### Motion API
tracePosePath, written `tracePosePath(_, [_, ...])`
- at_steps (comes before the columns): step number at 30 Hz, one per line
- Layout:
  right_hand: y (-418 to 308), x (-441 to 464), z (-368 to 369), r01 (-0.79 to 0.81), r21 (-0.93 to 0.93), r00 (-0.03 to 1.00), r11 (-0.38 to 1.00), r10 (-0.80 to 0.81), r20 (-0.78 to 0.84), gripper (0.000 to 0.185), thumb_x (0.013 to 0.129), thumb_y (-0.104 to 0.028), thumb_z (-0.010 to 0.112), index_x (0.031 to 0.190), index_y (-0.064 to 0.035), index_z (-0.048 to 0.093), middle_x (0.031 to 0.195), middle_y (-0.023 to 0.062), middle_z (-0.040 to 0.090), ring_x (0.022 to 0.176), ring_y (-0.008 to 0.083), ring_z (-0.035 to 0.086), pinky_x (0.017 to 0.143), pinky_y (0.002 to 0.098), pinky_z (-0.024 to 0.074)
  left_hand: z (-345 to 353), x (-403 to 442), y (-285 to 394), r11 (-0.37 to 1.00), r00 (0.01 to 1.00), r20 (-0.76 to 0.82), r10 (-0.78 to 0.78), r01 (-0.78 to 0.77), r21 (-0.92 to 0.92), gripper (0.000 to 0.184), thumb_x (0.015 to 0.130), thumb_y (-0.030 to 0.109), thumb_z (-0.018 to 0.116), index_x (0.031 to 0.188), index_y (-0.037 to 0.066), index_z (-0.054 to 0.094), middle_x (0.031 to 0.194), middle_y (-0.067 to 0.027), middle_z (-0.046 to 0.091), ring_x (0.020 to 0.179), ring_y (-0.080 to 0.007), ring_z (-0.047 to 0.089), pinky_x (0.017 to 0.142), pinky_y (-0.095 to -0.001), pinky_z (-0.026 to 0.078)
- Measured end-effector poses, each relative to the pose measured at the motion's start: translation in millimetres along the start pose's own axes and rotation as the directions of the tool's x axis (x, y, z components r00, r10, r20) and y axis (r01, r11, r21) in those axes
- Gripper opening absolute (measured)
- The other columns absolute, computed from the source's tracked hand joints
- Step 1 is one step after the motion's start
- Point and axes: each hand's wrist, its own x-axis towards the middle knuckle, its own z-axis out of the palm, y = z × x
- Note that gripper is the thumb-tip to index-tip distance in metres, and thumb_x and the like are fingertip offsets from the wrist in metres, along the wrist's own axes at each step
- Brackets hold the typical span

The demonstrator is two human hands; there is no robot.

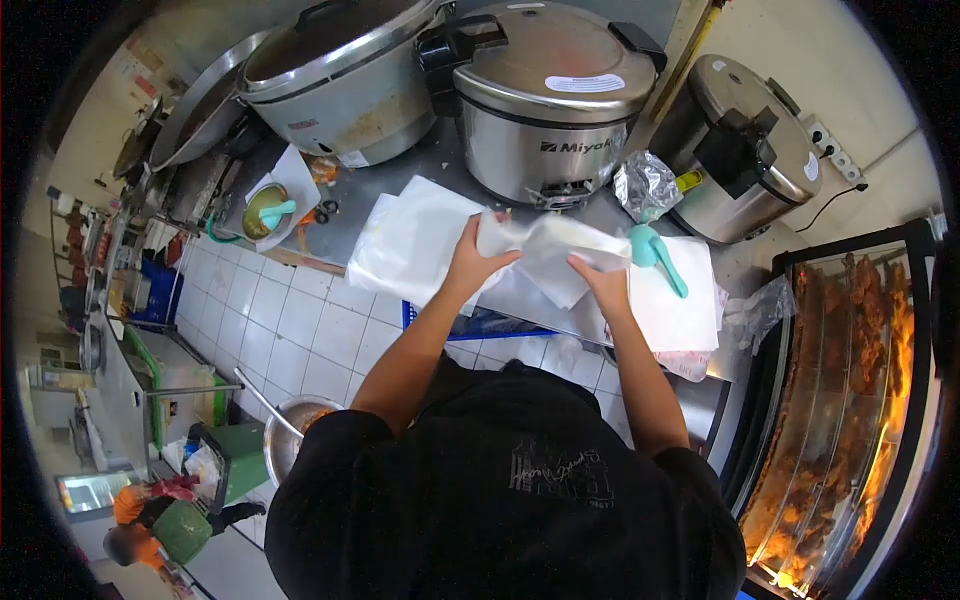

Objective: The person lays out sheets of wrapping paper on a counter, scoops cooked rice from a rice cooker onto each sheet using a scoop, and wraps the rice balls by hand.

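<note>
My left hand (476, 262) is closed on white wrapping paper (502, 235), which looks folded and slightly blurred. Pinched at its edge by my right hand (602, 284) is a white sheet (575, 245); whether both hands hold one and the same sheet I cannot tell. Under and beside my left hand lies a stack of white paper (400, 245) on the steel counter. To the right of my right hand, a turquoise rice scoop (655, 258) rests on a second stack of white paper (690, 315).
A Miyako rice cooker (545, 110), a larger cooker (345, 100) and another cooker (745, 150) line the back. Crumpled foil (645, 185) sits between two of them. A lit roasting cabinet (830, 420) stands right. Left are a bowl (264, 212) and a distant person (140, 515).
</note>
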Motion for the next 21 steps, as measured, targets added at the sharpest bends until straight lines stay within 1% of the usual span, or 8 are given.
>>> tracePosePath(1, [-19, -3, 5, 0.039, -0.020, 0.996, 0.999, -0.040, -0.078, 0.050, 0.077, -0.015, 0.085, 0.116, 0.0045, 0.062, 0.109, 0.0114, 0.070, 0.098, 0.0187, 0.066, 0.085, 0.0311, 0.0527, 1, 1, 0, 0.984, 0.988, -0.008, -0.154, 0.154, 0.090, 0.049, 0.080, 0.016, 0.081, 0.120, 0.000, 0.060, 0.114, -0.0131, 0.068, 0.105, -0.0175, 0.064, 0.092, -0.0306, 0.050])
tracePosePath(4, [-1, 13, -14, 0.024, 0.132, 0.998, 0.991, -0.031, 0.052, 0.052, 0.076, -0.019, 0.086, 0.117, 0.0046, 0.063, 0.107, 0.0115, 0.070, 0.094, 0.0193, 0.067, 0.083, 0.0311, 0.0531, -14, 12, -7, 0.933, 0.936, 0.050, -0.349, 0.352, -0.077, 0.045, 0.082, 0.019, 0.080, 0.118, -0.003, 0.064, 0.110, -0.0128, 0.071, 0.100, -0.0186, 0.067, 0.089, -0.0312, 0.052])
tracePosePath(5, [-2, 15, -12, 0.142, 0.152, 0.989, 0.978, -0.147, 0.017, 0.051, 0.078, -0.019, 0.084, 0.118, 0.0053, 0.062, 0.105, 0.0120, 0.070, 0.090, 0.0193, 0.067, 0.080, 0.0313, 0.0535, -14, 14, -7, 0.952, 0.956, 0.010, -0.293, 0.293, -0.090, 0.039, 0.083, 0.019, 0.079, 0.112, -0.004, 0.067, 0.107, -0.0119, 0.072, 0.094, -0.0193, 0.069, 0.085, -0.0314, 0.053])
tracePosePath(8, [-2, 18, -1, 0.055, -0.056, 0.995, 0.997, -0.050, 0.085, 0.050, 0.080, -0.019, 0.081, 0.119, 0.0053, 0.062, 0.107, 0.0122, 0.070, 0.095, 0.0193, 0.066, 0.083, 0.0314, 0.0528, -6, 11, -4, 0.934, 0.934, 0.016, -0.356, 0.356, -0.035, 0.041, 0.083, 0.019, 0.079, 0.114, -0.005, 0.066, 0.108, -0.0121, 0.072, 0.096, -0.0186, 0.068, 0.085, -0.0310, 0.053])
tracePosePath(14, [2, 11, -5, 0.119, 0.070, 0.983, 0.990, -0.128, 0.133, 0.054, 0.081, -0.018, 0.080, 0.125, 0.0044, 0.058, 0.118, 0.0123, 0.066, 0.107, 0.0196, 0.062, 0.093, 0.0318, 0.0475, 11, 17, -7, 0.959, 0.952, 0.118, -0.282, 0.282, 0.014, 0.042, 0.086, 0.023, 0.077, 0.116, -0.004, 0.065, 0.110, -0.0108, 0.071, 0.097, -0.0195, 0.067, 0.086, -0.0313, 0.052])
tracePosePath(17, [6, 6, 12, 0.049, -0.049, 0.999, 0.998, -0.049, 0.005, 0.053, 0.083, -0.017, 0.079, 0.126, 0.0048, 0.057, 0.119, 0.0127, 0.065, 0.109, 0.0194, 0.061, 0.094, 0.0318, 0.0470, 22, 29, -15, 0.969, 0.964, 0.102, -0.247, 0.247, 0.018, 0.036, 0.092, 0.024, 0.071, 0.115, -0.003, 0.067, 0.104, -0.0094, 0.072, 0.092, -0.0149, 0.065, 0.082, -0.0298, 0.052])
tracePosePath(20, [27, 21, -3, 0.176, 0.049, 0.960, 0.983, -0.160, -0.228, 0.045, 0.086, -0.017, 0.077, 0.122, 0.0055, 0.060, 0.112, 0.0116, 0.068, 0.100, 0.0180, 0.064, 0.088, 0.0311, 0.0500, -4, 28, -5, 0.973, 0.973, -0.023, -0.231, 0.231, 0.020, 0.028, 0.094, 0.019, 0.069, 0.105, -0.005, 0.068, 0.089, -0.0097, 0.072, 0.080, -0.0102, 0.063, 0.071, -0.0279, 0.052])
tracePosePath(21, [13, 18, -18, 0.011, 0.012, 0.991, 1.000, -0.010, -0.130, 0.037, 0.088, -0.017, 0.075, 0.115, 0.0059, 0.064, 0.101, 0.0104, 0.071, 0.088, 0.0161, 0.066, 0.079, 0.0285, 0.0521, -17, 23, 11, 0.970, 0.974, -0.023, -0.227, 0.224, -0.091, 0.027, 0.094, 0.019, 0.069, 0.106, -0.005, 0.068, 0.090, -0.0089, 0.072, 0.081, -0.0109, 0.064, 0.071, -0.0273, 0.052])
